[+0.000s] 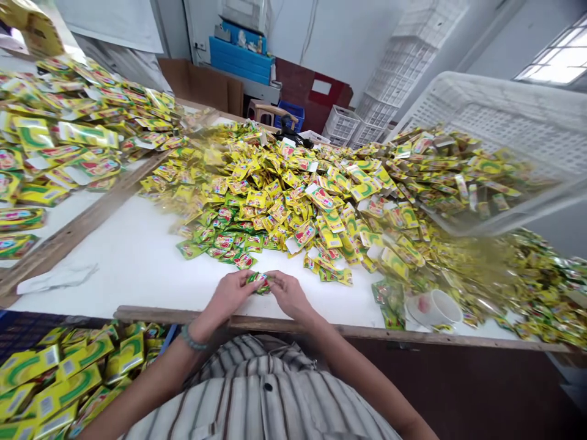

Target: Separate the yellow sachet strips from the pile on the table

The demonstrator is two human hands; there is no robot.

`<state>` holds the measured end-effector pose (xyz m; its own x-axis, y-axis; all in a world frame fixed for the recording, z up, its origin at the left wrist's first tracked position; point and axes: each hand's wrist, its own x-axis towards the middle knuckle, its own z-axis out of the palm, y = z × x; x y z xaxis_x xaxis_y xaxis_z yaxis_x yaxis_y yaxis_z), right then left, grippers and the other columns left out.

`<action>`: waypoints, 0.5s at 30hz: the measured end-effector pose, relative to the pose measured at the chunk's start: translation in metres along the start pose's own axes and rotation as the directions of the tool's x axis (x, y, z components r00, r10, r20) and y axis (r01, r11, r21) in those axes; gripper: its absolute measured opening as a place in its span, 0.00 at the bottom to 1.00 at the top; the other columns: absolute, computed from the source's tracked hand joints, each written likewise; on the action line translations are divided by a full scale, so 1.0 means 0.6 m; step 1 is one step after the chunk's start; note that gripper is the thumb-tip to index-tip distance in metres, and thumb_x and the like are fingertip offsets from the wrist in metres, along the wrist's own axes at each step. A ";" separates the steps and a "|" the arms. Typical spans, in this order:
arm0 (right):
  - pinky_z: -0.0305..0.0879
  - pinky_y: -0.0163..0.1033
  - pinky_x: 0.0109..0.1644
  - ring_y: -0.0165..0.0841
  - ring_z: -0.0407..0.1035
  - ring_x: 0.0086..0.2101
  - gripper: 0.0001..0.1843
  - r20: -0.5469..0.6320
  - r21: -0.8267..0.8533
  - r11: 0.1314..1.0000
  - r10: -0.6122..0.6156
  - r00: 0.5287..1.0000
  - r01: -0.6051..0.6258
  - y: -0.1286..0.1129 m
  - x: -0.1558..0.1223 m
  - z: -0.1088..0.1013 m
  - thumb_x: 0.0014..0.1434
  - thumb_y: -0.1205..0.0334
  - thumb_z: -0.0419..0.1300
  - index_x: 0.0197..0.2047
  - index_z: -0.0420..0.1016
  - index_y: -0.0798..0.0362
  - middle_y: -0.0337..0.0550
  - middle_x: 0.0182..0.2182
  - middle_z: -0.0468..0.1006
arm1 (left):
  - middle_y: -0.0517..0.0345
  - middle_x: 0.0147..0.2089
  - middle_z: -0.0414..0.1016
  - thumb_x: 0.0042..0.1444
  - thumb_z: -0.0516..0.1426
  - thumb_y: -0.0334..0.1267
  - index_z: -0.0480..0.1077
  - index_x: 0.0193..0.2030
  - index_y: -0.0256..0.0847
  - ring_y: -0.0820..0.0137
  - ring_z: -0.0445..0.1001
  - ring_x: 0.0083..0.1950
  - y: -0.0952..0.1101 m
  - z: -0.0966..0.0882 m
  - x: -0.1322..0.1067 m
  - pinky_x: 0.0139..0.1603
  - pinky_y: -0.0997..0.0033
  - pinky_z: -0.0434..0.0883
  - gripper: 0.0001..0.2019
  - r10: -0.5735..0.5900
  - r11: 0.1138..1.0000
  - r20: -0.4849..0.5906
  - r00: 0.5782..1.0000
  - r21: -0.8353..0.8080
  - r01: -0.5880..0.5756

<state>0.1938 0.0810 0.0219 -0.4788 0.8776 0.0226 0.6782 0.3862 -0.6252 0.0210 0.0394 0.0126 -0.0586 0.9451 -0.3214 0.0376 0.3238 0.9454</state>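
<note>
My left hand [228, 296] and my right hand [288, 294] meet just above the near edge of the white table [137, 256]. Together they pinch a small stack of yellow-green sachets [259, 282] between their fingertips. A bead bracelet circles my left wrist. Directly beyond the hands lies a huge heap of the same sachets [293, 189], spread across the table from the middle to the far right.
A white perforated plastic crate [513, 122] is tilted over the heap at the right, sachets spilling from it. A white cup [433, 307] lies near the right front edge. More sachets cover a second table [59, 134] at left and fill a bin [55, 379] below left.
</note>
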 end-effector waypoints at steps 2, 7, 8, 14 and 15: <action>0.70 0.38 0.35 0.35 0.74 0.29 0.15 0.024 -0.029 0.999 0.034 0.999 -0.033 0.009 -0.008 -0.022 0.62 0.67 0.53 0.48 0.77 0.49 0.42 0.31 0.82 | 0.55 0.28 0.79 0.42 0.64 0.58 0.72 0.32 0.38 0.65 0.77 0.30 -0.006 0.023 0.011 0.33 0.68 0.73 0.23 -0.012 0.986 0.053 0.998 -0.164 0.021; 0.59 0.55 0.53 0.50 0.67 0.50 0.22 -0.083 -0.492 0.866 0.055 0.995 -0.089 0.077 -0.004 -0.101 0.55 0.73 0.53 0.53 0.73 0.59 0.58 0.49 0.77 | 0.57 0.29 0.79 0.38 0.68 0.51 0.73 0.31 0.36 0.70 0.76 0.28 -0.012 0.025 0.008 0.30 0.72 0.72 0.21 -0.113 0.933 0.038 0.993 -0.341 0.119; 0.58 0.55 0.53 0.51 0.66 0.51 0.21 -0.066 -0.575 0.814 0.048 0.997 -0.077 0.090 0.000 -0.109 0.55 0.74 0.52 0.52 0.74 0.59 0.59 0.48 0.78 | 0.57 0.30 0.79 0.37 0.69 0.51 0.73 0.32 0.36 0.71 0.76 0.27 -0.012 0.024 0.005 0.29 0.73 0.72 0.21 -0.140 0.912 0.047 0.989 -0.383 0.147; 0.62 0.44 0.42 0.41 0.71 0.37 0.16 -0.136 -0.383 0.918 0.055 0.989 -0.104 0.092 0.015 -0.076 0.60 0.66 0.52 0.48 0.76 0.55 0.49 0.35 0.81 | 0.63 0.25 0.75 0.36 0.69 0.51 0.72 0.35 0.35 0.77 0.69 0.19 -0.017 0.021 -0.005 0.21 0.78 0.62 0.24 -0.176 0.896 -0.082 0.981 -0.426 0.125; 0.62 0.41 0.38 0.38 0.70 0.33 0.15 -0.106 -0.292 0.949 0.093 0.990 -0.121 0.081 0.014 -0.066 0.60 0.64 0.53 0.47 0.76 0.53 0.46 0.32 0.80 | 0.62 0.26 0.75 0.37 0.69 0.52 0.73 0.35 0.36 0.76 0.70 0.20 -0.017 0.019 -0.005 0.23 0.77 0.63 0.24 -0.175 0.898 -0.102 0.979 -0.424 0.117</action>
<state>0.2448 0.1182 0.0223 -0.3516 0.9350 0.0468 0.8639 0.3433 -0.3684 0.0319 0.0335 0.0032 -0.1653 0.8645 -0.4746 -0.3959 0.3826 0.8348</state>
